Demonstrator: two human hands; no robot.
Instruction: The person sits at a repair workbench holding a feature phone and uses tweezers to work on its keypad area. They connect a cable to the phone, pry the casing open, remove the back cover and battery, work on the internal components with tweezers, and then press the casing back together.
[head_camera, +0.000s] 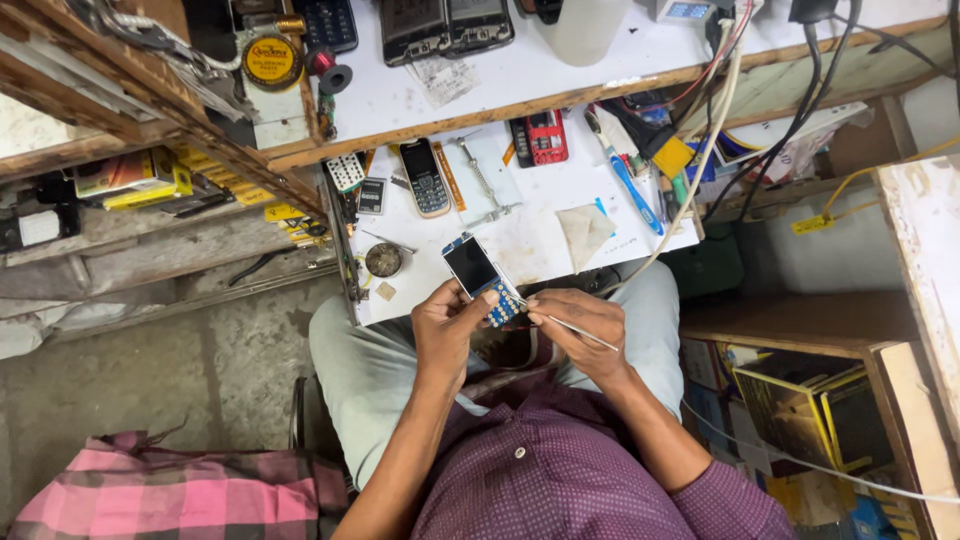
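While gripped, phone (478, 277) between hands (520, 322).

A small white worktable (560, 215) stands just beyond the fingers, its surface stained and crowded. Above it runs a white shelf (600, 60) edged in wood. Left of the fingers lies a bare grey concrete floor (180, 370); to their right stands a wooden cabinet (800, 325), seemingly stuffed with boxes. The light is even and soft.
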